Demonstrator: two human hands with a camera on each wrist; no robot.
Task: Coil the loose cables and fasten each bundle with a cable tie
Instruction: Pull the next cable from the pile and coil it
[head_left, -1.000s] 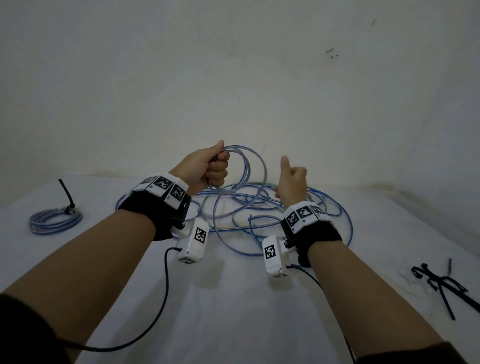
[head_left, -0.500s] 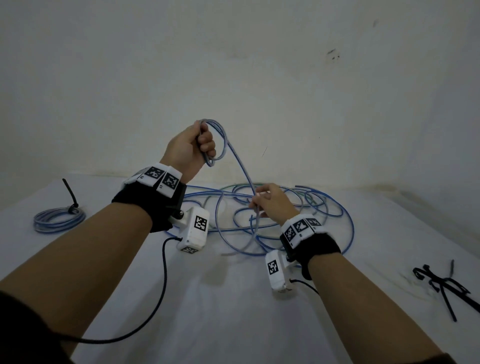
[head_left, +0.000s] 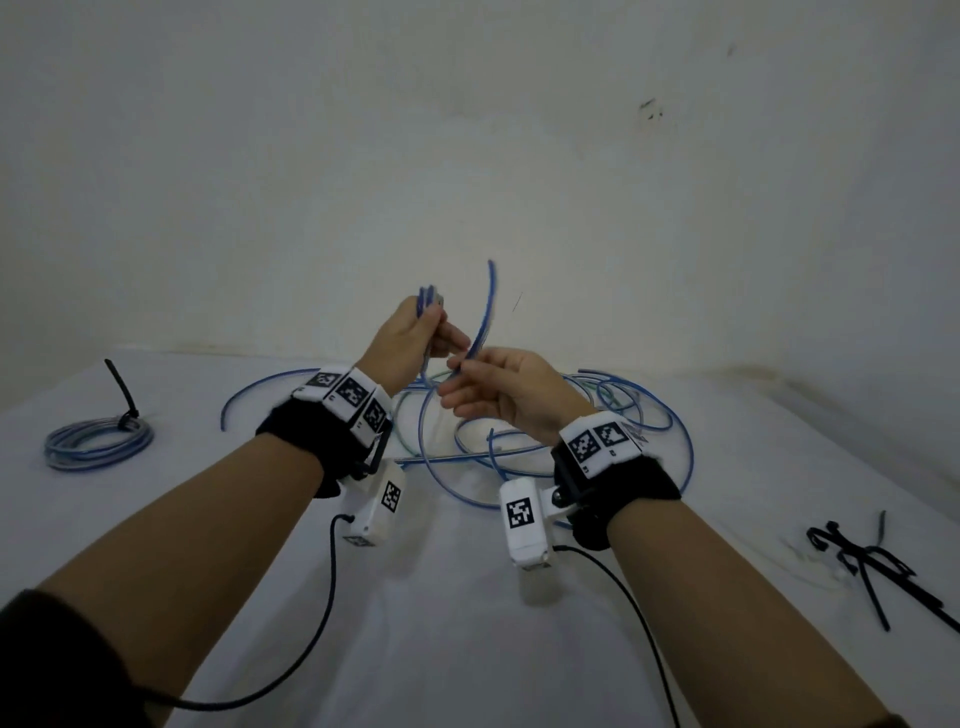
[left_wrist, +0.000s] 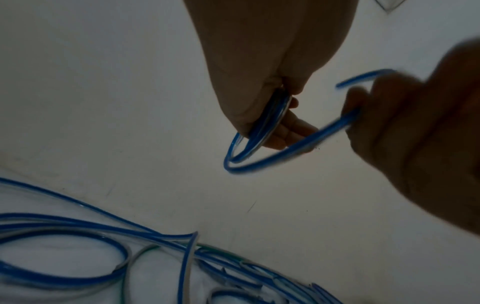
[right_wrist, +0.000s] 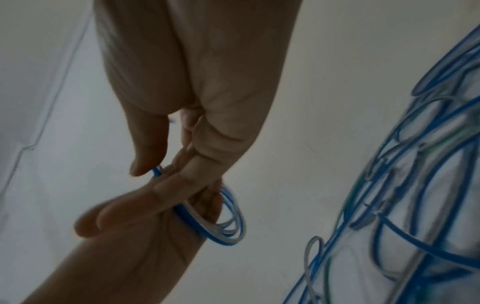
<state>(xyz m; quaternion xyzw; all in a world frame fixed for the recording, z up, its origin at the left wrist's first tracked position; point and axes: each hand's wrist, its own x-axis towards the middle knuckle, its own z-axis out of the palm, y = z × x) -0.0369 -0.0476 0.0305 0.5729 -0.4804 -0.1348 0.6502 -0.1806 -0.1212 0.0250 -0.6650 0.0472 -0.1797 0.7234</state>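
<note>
Loose blue cable (head_left: 545, 457) on white-covered table (head_left: 467, 623), pale wall (head_left: 467, 156) behind

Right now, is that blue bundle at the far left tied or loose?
Tied. The coiled bundle lies in neat loops with a black cable tie cinched round it, tail sticking up.

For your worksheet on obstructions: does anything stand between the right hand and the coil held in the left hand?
Nothing visible does. The right hand pinches the blue cable right beside the coil that the left hand grips; only open air separates them.
</note>
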